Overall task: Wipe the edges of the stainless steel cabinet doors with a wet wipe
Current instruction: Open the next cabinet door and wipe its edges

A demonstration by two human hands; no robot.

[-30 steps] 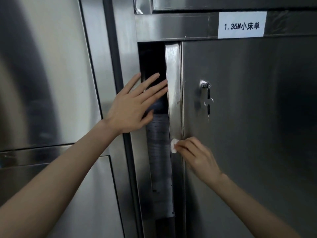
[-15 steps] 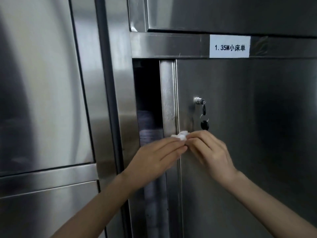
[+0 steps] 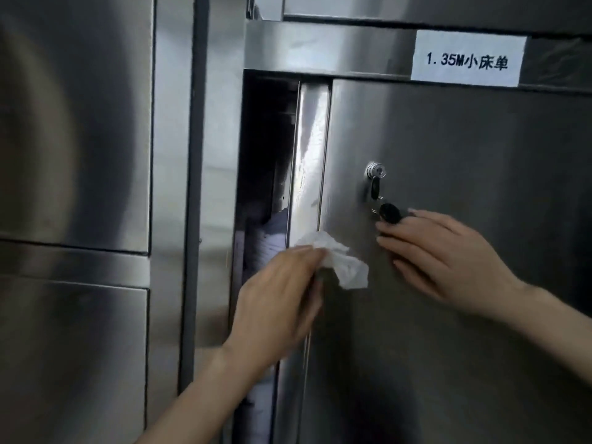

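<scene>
One wipe (image 3: 333, 259) is being pinched in the fingertips of the left hand (image 3: 278, 302) against the edge (image 3: 309, 174) of one ajar door (image 3: 448, 251); the right hand (image 3: 445, 256) is being laid flat there, fingers slightly spread, below two keys (image 3: 382, 205) hanging from one lock (image 3: 375, 170)

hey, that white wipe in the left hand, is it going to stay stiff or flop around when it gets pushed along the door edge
Probably floppy: the wet wipe is crumpled, and a loose corner hangs below the left hand fingers. It looks thin and light, so it should fold around the door edge easily. It may bunch up rather than slide flat.
</scene>
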